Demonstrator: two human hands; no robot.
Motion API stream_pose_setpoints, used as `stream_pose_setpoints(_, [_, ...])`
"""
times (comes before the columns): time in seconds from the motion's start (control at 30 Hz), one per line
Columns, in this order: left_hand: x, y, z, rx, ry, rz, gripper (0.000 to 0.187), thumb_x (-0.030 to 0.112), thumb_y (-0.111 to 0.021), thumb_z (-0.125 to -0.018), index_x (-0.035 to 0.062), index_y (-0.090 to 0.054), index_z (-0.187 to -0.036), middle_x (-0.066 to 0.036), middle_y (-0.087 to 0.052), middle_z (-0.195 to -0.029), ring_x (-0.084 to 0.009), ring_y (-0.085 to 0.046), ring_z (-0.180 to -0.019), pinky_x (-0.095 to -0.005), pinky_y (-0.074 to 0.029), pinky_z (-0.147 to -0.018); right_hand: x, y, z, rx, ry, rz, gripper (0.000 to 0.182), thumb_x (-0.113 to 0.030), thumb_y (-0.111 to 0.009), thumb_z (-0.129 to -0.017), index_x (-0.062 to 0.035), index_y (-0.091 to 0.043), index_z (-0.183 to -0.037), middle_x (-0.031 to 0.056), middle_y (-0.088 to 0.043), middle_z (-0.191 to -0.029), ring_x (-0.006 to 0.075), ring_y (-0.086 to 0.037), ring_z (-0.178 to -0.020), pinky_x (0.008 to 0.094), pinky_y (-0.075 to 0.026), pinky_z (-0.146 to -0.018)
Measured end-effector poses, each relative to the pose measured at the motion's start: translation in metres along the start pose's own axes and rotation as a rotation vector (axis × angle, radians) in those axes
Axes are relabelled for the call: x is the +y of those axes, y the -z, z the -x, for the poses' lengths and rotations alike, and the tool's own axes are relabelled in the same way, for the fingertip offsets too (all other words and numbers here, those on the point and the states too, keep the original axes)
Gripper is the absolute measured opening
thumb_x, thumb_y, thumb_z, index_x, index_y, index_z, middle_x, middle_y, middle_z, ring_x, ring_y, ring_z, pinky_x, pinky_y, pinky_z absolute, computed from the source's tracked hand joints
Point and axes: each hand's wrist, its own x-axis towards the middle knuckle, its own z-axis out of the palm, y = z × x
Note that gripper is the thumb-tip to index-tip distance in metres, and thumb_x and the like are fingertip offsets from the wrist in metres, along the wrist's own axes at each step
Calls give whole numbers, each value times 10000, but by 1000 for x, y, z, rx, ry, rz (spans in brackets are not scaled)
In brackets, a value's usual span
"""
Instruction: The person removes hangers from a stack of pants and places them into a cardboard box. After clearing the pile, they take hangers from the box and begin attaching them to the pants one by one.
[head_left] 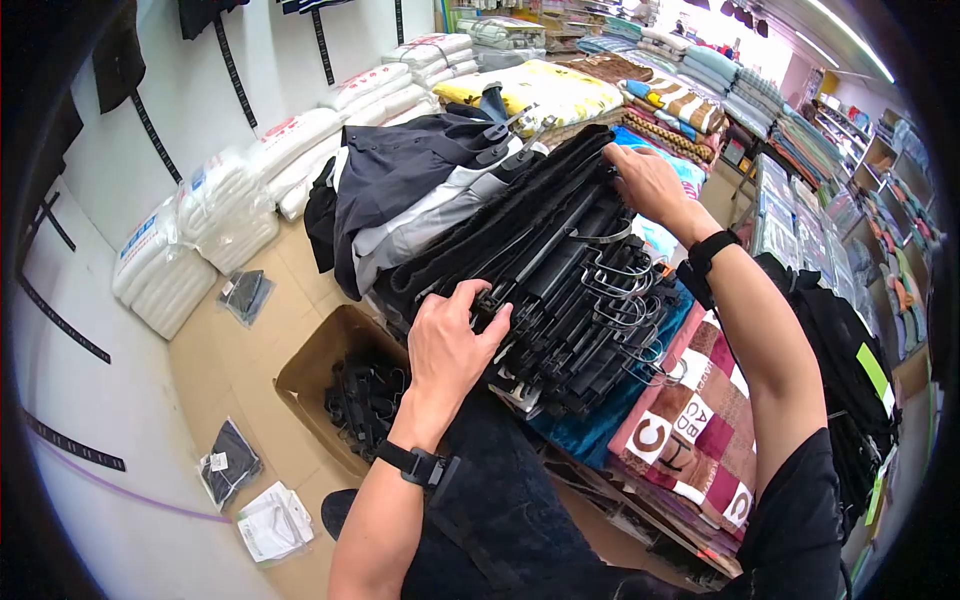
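Observation:
A thick pile of black hangers point(590, 300) with metal hooks lies across folded blankets. Black trousers point(500, 215) are stretched out along the pile's upper left side. My right hand point(650, 182) pinches the far end of the black trousers, near their top edge. At the near end, my left hand point(452, 335) rests by the hangers and trousers, with thumb and forefinger apart and the other fingers curled; nothing shows between them. Grey and dark garments point(410, 170) on clip hangers lie just left of the black trousers.
An open cardboard box point(300, 372) with black hangers inside stands on the floor at lower left. Bagged garments point(232, 462) lie beside it. White wrapped bundles point(200, 225) line the wall. A checked blanket point(690, 420) is at right, with a black bag point(835, 350) beyond my right arm.

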Motion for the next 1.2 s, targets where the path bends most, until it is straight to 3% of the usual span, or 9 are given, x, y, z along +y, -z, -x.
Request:
stream_pose_setpoints(0.2, [3,3,-2,5,-12,-11,348,332,-807,-857,98,-737,-1105,-148,-655,-749,-292,-651,-754,-417,-527,-681,3,-1,-4,-12,57,79,449,-61,-736,-827,-72,-496,-1205,147,-660,-1031,374,-657,-1034,462,-514,-925])
stream_pose_setpoints(0.4, [2,-1,-2,54,-76,-27,326,310,-793,-875,93,-735,-1112,-157,-645,-732,-306,-640,-729,-424,-519,-669,-3,10,-2,-135,6,117,431,-110,-714,-859,-79,-523,-1244,146,-668,-1054,359,-679,-940,452,-549,-822])
stream_pose_setpoints(0.6, [2,-1,0,50,-66,-29,324,301,-786,-883,81,-730,-1115,-158,-651,-743,-309,-638,-734,-425,-521,-674,-7,4,-5,34,84,17,439,-80,-677,-857,-87,-571,-1283,132,-686,-1082,363,-691,-856,478,-557,-719])
stream_pose_setpoints(0.67, [2,-3,1,49,-58,-34,328,303,-787,-882,79,-729,-1115,-157,-654,-747,-308,-640,-739,-425,-522,-676,-12,8,-11,-35,97,82,122,-54,-544,-928,-46,-586,-1042,163,-684,-957,369,-708,-876,484,-571,-718])
stream_pose_setpoints(0.7, [2,-4,1,51,-53,-40,331,305,-787,-882,77,-729,-1115,-154,-656,-750,-305,-642,-747,-424,-523,-678,-12,8,-13,-59,99,94,85,-65,-549,-928,-36,-581,-1002,169,-682,-952,366,-710,-883,482,-570,-716])
stream_pose_setpoints(0.83, [2,-3,2,40,-39,-54,340,312,-795,-873,78,-733,-1112,-145,-663,-758,-297,-648,-765,-423,-527,-686,-5,9,-18,-95,125,134,95,-83,-565,-924,-36,-581,-1005,157,-688,-927,363,-712,-884,476,-568,-714])
stream_pose_setpoints(0.9, [2,-4,3,46,-44,-54,345,317,-802,-865,79,-736,-1106,-142,-662,-753,-295,-647,-763,-420,-528,-688,-2,8,-19,-35,178,150,69,-98,-592,-909,-46,-591,-954,154,-684,-843,370,-693,-768,482,-534,-634])
stream_pose_setpoints(1.0, [5,-6,2,48,-40,-67,355,326,-814,-850,80,-743,-1096,-137,-658,-740,-289,-645,-762,-414,-531,-690,-3,5,-26,-125,146,249,68,-107,-604,-899,-53,-625,-864,144,-683,-755,357,-702,-745,468,-538,-625])
stream_pose_setpoints(1.2, [12,-6,3,76,-26,-83,355,334,-813,-859,79,-748,-1098,-129,-671,-749,-292,-633,-754,-414,-524,-687,-9,13,-28,-173,118,332,141,-105,-630,-883,-69,-720,-781,143,-745,-810,314,-748,-807,436,-584,-670])
